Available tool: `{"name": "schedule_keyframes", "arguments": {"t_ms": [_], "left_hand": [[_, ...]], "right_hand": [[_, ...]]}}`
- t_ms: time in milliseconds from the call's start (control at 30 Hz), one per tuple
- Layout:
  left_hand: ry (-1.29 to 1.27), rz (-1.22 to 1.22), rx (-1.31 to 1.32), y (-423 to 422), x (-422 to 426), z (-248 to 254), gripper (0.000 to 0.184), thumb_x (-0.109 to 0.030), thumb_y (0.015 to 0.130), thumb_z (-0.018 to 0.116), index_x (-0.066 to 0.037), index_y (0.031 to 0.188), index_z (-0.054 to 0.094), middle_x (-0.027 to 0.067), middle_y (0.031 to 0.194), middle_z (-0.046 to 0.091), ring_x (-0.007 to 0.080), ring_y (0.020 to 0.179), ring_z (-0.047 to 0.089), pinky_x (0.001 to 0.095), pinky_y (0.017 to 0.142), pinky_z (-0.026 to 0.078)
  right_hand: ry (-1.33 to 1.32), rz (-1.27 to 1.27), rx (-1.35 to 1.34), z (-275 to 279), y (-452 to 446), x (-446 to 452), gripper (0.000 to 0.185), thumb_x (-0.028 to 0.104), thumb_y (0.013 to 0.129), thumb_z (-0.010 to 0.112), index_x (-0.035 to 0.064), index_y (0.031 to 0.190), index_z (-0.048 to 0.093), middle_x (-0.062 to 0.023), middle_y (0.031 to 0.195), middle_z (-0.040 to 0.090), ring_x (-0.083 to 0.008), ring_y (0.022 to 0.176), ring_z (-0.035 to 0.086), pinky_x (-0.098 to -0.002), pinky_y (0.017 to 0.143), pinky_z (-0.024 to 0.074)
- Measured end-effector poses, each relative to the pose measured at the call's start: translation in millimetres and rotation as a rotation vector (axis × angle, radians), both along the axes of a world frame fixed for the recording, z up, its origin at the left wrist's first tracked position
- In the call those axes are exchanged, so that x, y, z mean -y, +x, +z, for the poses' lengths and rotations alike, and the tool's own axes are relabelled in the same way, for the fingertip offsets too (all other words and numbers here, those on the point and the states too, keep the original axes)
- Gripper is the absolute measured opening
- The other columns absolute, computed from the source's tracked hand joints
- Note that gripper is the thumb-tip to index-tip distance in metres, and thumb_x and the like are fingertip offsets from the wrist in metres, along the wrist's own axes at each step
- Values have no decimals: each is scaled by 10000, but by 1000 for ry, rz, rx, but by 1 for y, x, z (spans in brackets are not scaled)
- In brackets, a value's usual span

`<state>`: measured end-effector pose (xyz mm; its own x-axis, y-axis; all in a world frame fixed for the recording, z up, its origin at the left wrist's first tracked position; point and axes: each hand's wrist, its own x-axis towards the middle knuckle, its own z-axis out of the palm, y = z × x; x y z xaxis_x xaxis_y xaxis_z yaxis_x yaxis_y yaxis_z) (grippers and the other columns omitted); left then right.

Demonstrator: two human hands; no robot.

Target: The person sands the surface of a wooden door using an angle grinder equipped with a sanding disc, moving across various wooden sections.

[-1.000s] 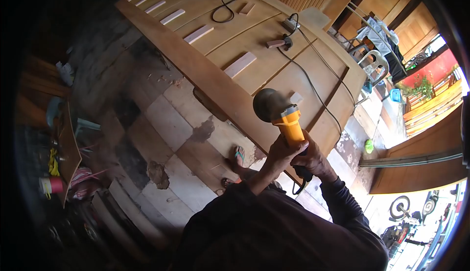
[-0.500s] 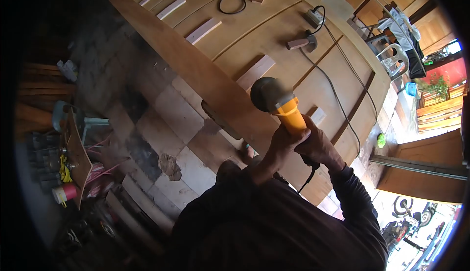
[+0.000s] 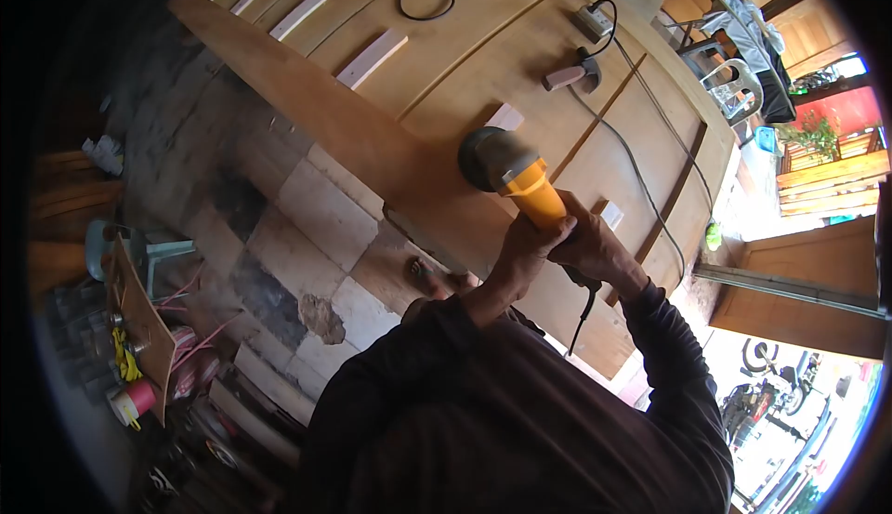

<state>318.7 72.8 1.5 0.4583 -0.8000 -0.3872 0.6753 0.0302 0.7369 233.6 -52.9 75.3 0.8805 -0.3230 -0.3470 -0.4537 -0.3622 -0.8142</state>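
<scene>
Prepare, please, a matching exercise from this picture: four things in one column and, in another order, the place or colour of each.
1. power tool
2. hammer
3. bucket
4. motorcycle

A. pink, at the lower left
B. in bright light, lower right
C. gripped by left hand and right hand
D. lying on the wooden panel

Pairs: 1-C, 2-D, 3-A, 4-B

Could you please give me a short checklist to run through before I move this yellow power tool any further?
1. Left hand on the power tool: ok, gripping it.
2. Right hand gripping too: ok.
3. Cord away from the disc: ok, it hangs from the opposite end.
4. Hammer apart from the disc: ok.
5. Wood block well away from the disc: not ok, they overlap in this view.
6. Disc lifted off the panel: cannot tell.
</scene>
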Motion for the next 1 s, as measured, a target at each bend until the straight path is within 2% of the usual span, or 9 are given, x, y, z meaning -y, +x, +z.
{"name": "schedule_keyframes", "arguments": {"t_ms": [67,167,367,467,567,800,833,900,1000], "left_hand": [[-21,13,-16,2,1,-4,641,-367,945,849,34,1367,579,120,1215,695,175,1101,695,310,955,561],[62,-63,-9,10,-1,2,526,-319,993,808,-1,1358,602,67,1193,691,121,1085,676,281,930,550],[18,-18,-9,13,5,-2,529,-311,992,804,1,1364,596,71,1218,685,125,1106,670,288,943,551],[-6,-26,-12,16,14,-13,654,-337,953,841,-1,1420,528,103,1258,664,162,1144,668,305,977,550],[3,-50,-9,18,22,-11,659,-325,954,839,-3,1430,517,101,1258,659,164,1147,665,306,980,551],[41,-38,85,24,43,-19,552,-357,934,856,-5,1300,638,88,1162,719,153,1063,695,314,915,564],[36,-51,94,27,45,-22,560,-361,934,855,-4,1306,636,86,1165,717,152,1065,694,312,916,564],[32,-64,111,32,49,-26,576,-369,934,853,-2,1317,630,82,1171,714,150,1070,692,309,918,563],[8,-66,75,31,49,-19,565,-367,943,844,4,1312,633,86,1165,714,148,1062,694,307,926,559]], "right_hand": [[-4,-7,-16,2,4,-1,806,107,798,849,90,1511,474,-195,1178,740,-333,1095,753,-424,955,595],[-23,1,-30,-1,6,1,802,105,804,852,95,1512,476,-198,1176,746,-336,1111,755,-425,960,598],[-70,17,38,-17,9,10,797,92,812,864,108,1510,480,-200,1168,752,-336,1113,760,-415,959,605],[-24,-39,-89,-2,18,11,783,101,812,870,104,1497,491,-195,1168,753,-315,1088,767,-409,931,614],[-15,-47,-37,-7,17,20,768,117,814,884,103,1480,503,-185,1165,755,-298,1070,769,-407,903,618],[-91,-79,77,-29,13,37,780,216,828,924,122,1479,504,-167,1164,759,-291,1084,759,-421,909,610],[-32,-115,-53,-19,18,37,803,234,826,926,119,1490,490,-175,1182,753,-311,1125,747,-429,953,594],[-128,-96,98,-24,18,37,763,252,837,918,119,1471,514,-156,1142,767,-323,1051,779,-424,908,613],[-99,-126,19,-16,18,34,771,261,832,919,99,1462,505,-184,1127,760,-348,1056,771,-424,897,610]]}}
